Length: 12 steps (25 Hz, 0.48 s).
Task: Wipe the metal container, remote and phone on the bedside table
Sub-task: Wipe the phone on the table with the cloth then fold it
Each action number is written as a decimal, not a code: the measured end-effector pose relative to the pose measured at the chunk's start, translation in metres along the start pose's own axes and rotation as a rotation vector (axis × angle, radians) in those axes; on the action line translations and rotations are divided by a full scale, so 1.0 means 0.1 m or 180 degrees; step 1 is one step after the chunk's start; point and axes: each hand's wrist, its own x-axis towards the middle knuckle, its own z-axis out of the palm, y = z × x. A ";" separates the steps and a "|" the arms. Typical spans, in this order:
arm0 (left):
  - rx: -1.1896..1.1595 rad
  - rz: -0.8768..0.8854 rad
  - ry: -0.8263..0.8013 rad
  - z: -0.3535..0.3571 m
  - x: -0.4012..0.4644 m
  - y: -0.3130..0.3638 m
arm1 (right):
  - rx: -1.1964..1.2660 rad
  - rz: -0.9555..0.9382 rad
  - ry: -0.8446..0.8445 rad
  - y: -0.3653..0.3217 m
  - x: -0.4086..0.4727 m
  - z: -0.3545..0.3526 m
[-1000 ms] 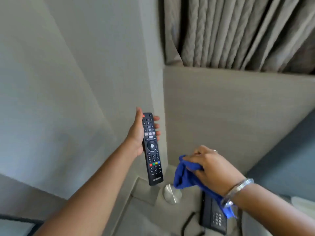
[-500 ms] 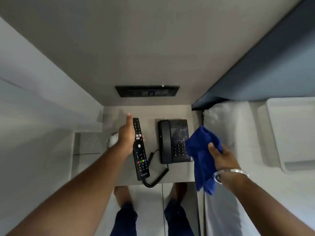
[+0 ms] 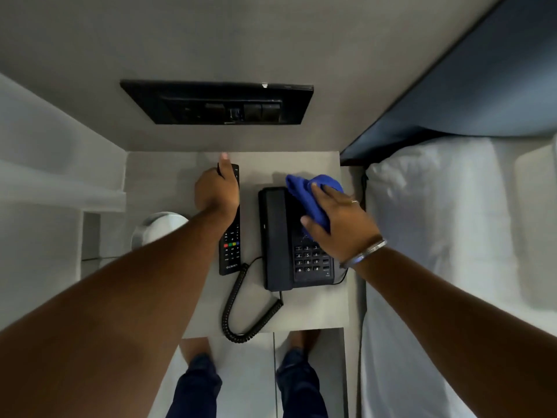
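Note:
A black remote [image 3: 231, 251] lies lengthwise on the grey bedside table [image 3: 313, 309], with my left hand [image 3: 216, 193] curled over its far half. To its right sits a black desk phone [image 3: 283, 239] with a keypad and a coiled cord. My right hand [image 3: 340, 220] presses a blue cloth [image 3: 307, 191] onto the phone's upper right part. The round metal container [image 3: 153, 229] stands at the table's left edge, half hidden behind my left forearm.
A black switch panel [image 3: 217, 104] is set in the wall above the table. A white bed [image 3: 446, 236] with a dark headboard lies close on the right. My feet [image 3: 196, 351] stand on the tiled floor below the table's front edge.
The view swung down from the wall to the table. My left hand lowered the remote onto the table. My right hand carried the blue cloth from beside the bed onto the phone.

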 end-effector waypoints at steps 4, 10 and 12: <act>0.0361 0.0258 0.0156 0.09 -0.01 -0.14 | -0.0539 -0.0747 -0.0134 0.22 0.01 0.08; 0.0463 0.0028 0.0353 -0.02 -0.16 -0.22 | -0.0701 -0.0931 -0.0094 0.23 0.24 0.27; 0.0354 0.0381 0.0646 -0.05 -0.32 -0.11 | -0.1008 -0.1064 -0.0123 0.23 0.26 0.34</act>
